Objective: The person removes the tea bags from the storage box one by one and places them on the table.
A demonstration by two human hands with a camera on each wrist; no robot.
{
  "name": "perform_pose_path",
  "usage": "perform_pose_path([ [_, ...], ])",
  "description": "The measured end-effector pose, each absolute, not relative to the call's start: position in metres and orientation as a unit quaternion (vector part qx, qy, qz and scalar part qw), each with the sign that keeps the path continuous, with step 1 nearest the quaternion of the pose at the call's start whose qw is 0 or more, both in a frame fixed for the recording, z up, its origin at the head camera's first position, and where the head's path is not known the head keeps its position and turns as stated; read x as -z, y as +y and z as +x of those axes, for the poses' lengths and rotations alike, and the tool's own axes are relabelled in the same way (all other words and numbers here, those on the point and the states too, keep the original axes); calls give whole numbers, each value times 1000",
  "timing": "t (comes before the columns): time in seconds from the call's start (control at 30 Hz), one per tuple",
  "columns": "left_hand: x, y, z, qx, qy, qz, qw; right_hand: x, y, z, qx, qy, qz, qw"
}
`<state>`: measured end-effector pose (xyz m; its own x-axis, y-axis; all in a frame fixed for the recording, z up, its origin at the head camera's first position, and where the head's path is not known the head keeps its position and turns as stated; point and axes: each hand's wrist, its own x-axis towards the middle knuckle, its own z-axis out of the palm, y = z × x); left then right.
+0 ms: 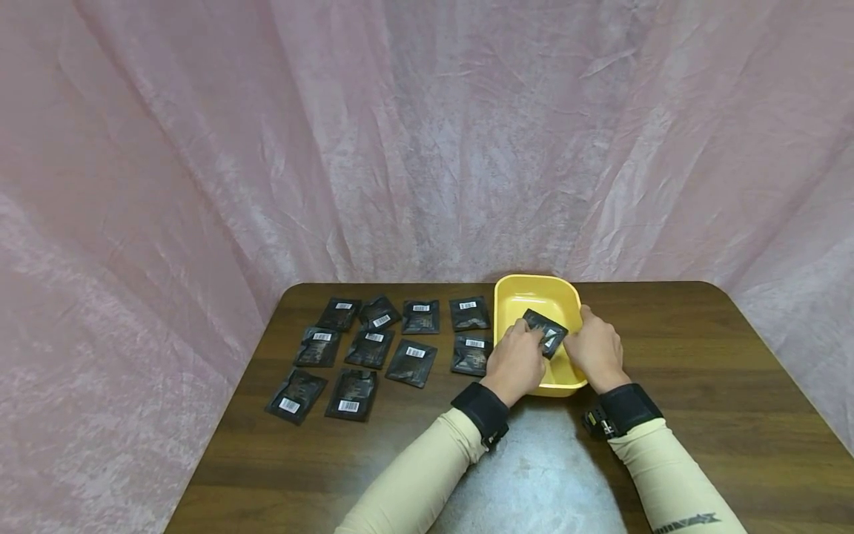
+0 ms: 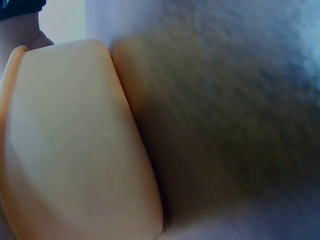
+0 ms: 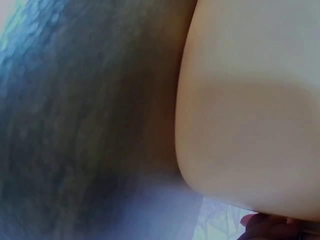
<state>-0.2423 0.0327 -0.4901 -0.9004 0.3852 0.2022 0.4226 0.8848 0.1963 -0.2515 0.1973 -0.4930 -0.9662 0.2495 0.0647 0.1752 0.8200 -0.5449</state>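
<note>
My left hand (image 1: 517,361) pinches a black sachet (image 1: 545,332) with a white barcode label, tilted over the inside of the yellow basin (image 1: 530,280). At the basin's right rim, my right hand (image 1: 595,348) grips the side, with its fingertips close to the sachet's right edge. Whether they touch the sachet, I cannot tell. Both wrist views are mostly filled by the basin's outer wall (image 2: 65,140) and the blurred tabletop. Part of a hand shows at a corner in each of them. The basin's floor is partly hidden by the sachet and hands.
Several black sachets (image 1: 351,394) lie spread in loose rows left of the basin, barcodes facing up. Two of them, a far sachet (image 1: 470,313) and a nearer sachet (image 1: 471,354), lie close to its left wall. Behind the wooden table (image 1: 700,386) hangs a pink curtain (image 1: 427,148).
</note>
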Motion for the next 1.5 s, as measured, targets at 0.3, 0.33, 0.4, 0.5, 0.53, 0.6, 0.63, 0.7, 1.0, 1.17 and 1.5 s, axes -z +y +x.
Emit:
perform_pose_path([
  [0.3, 489, 30, -242, 147, -958, -230, 87, 494, 197, -253, -278, -952, -109, 69],
  [0.33, 489, 29, -242, 151, -957, -232, 87, 494, 197, -253, -277, -952, -108, 71],
  [0.4, 489, 29, -243, 157, -955, -237, 90, 494, 197, -254, -276, -952, -105, 77],
  [0.5, 488, 28, -243, 163, -952, -241, 93, 493, 197, -254, -276, -952, -105, 78],
  [0.53, 488, 28, -243, 163, -952, -241, 92, 493, 197, -254, -276, -952, -106, 76],
  [0.6, 486, 28, -242, 162, -953, -241, 91, 492, 196, -254, -275, -953, -107, 72],
  [0.63, 486, 28, -242, 160, -953, -240, 89, 492, 196, -254, -276, -953, -108, 70],
  [0.7, 485, 27, -241, 157, -954, -239, 87, 491, 196, -254, -274, -953, -108, 67],
  [1.0, 490, 25, -241, 134, -936, -287, 152, 491, 196, -255, -275, -953, -106, 64],
  [1.17, 493, 23, -238, 129, -927, -296, 189, 494, 196, -254, -275, -954, -105, 57],
  [1.5, 485, 12, -211, 138, -878, -331, 317, 491, 198, -251, -272, -956, -101, 47],
])
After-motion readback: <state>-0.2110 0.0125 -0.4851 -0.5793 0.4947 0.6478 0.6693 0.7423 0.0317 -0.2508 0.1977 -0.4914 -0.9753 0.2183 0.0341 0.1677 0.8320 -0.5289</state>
